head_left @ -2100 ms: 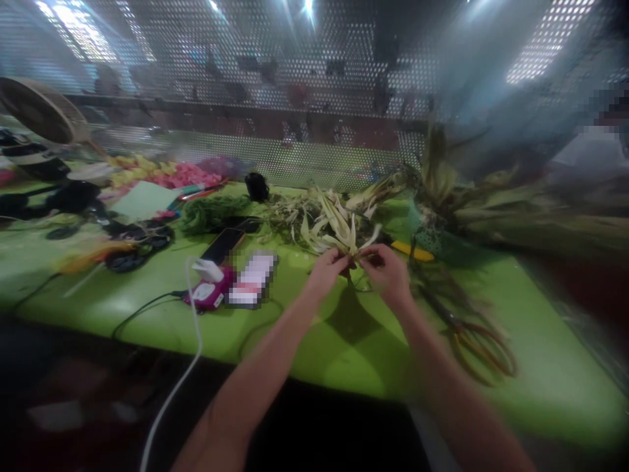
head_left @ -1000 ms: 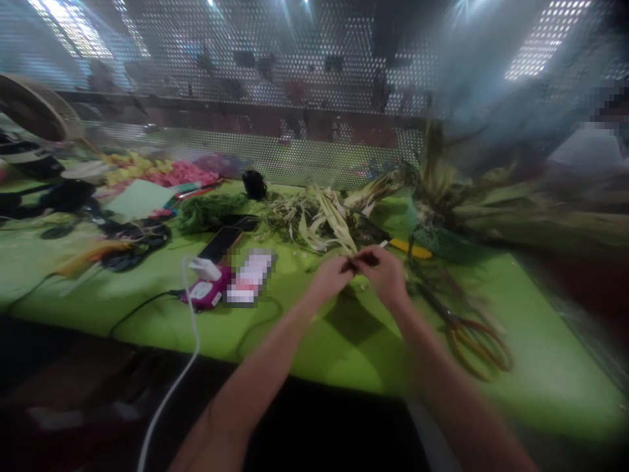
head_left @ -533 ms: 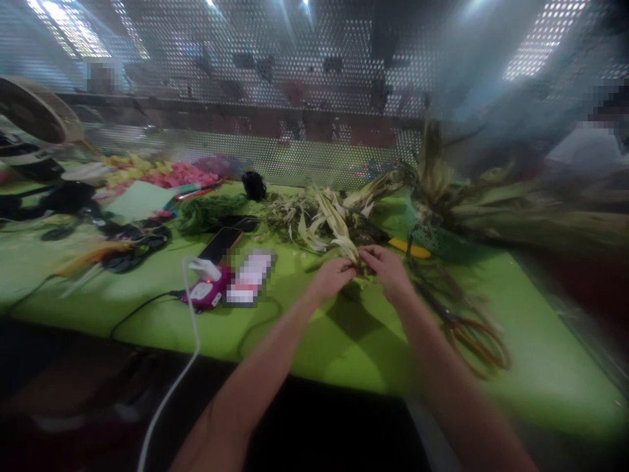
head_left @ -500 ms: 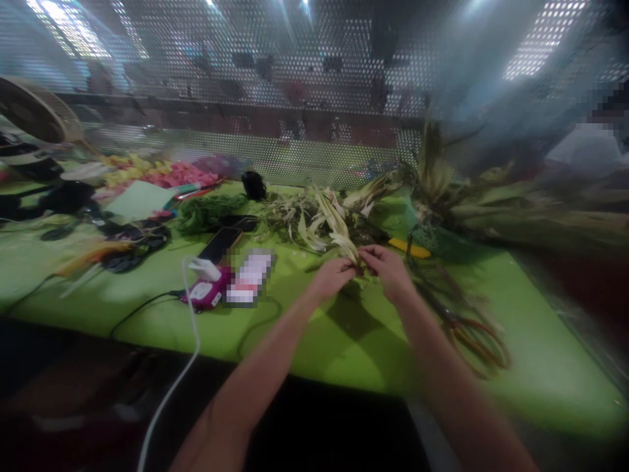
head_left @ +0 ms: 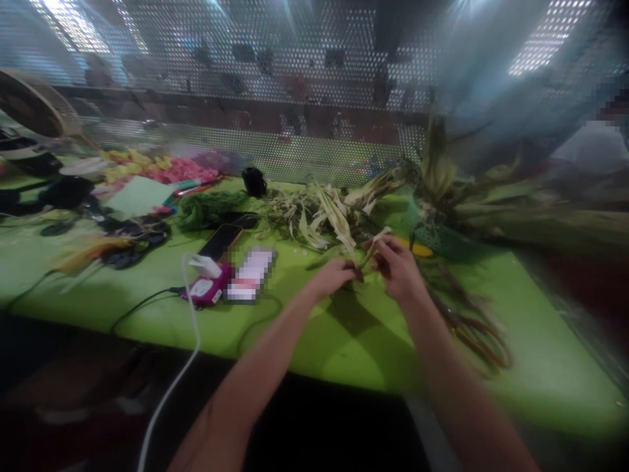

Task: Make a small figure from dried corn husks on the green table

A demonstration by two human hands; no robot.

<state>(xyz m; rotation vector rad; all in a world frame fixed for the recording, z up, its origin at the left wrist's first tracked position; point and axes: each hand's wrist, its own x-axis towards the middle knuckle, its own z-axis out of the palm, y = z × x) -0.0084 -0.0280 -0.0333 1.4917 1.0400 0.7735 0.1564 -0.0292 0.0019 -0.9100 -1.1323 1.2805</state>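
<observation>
Dried, pale leaves that look like corn husks (head_left: 339,219) lie in a loose pile beyond my hands. Closed at the base of a husk piece, my left hand (head_left: 337,275) pinches its brownish lower end. My right hand (head_left: 397,265) is a little to the right, fingers closed on a narrow pale husk strip (head_left: 377,244) that slants between the two hands. Whether the strip is still joined to the piece in my left hand, I cannot tell. Both hands are just above the green tabletop (head_left: 354,357).
Scissors (head_left: 479,334) with orange handles lie right of my right arm, near a yellow tool (head_left: 417,248) and a green basket (head_left: 435,236) of dried leaves. Left are a phone (head_left: 221,241), a lit screen (head_left: 251,275), a purple power adapter (head_left: 209,288) with cables and a glue gun (head_left: 95,252).
My right hand has moved slightly right, away from my left, and a pale husk strip now shows in its fingers. My left hand has stayed almost in place.
</observation>
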